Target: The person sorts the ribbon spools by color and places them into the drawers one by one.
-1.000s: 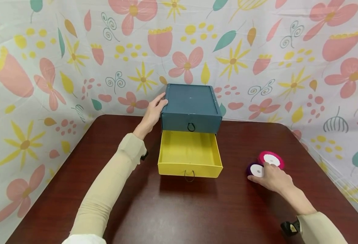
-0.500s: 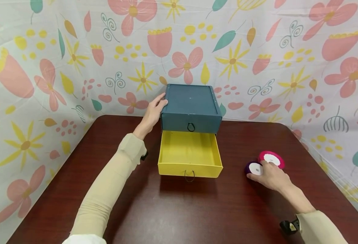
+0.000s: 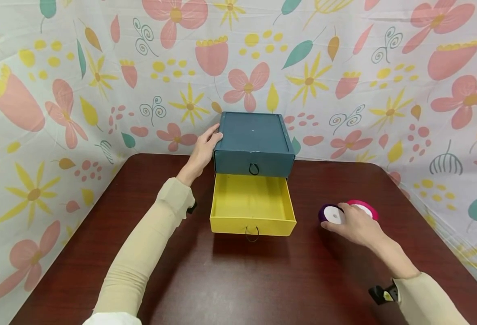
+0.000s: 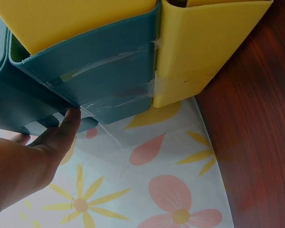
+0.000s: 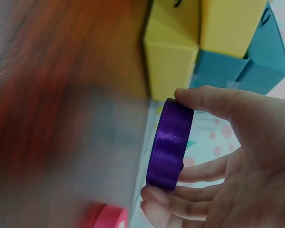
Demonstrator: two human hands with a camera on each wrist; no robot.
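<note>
Shifted the purple satin ribbon spool (image 5: 171, 145), pinched in right fingers (image 5: 187, 208), leftward nearer the open yellow drawer (image 3: 232, 225), with left fingers (image 4: 70, 125) spread against the teal-blue box (image 3: 251, 135).

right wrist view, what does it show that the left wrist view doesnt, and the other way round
Only the right wrist view: the right hand pinching the purple ribbon roll, and part of the pink roll at the bottom edge.

Only the left wrist view: the left hand touching the drawer stack.

Both: the drawer stack's blue and yellow parts, the table and the flowered cloth.
</note>
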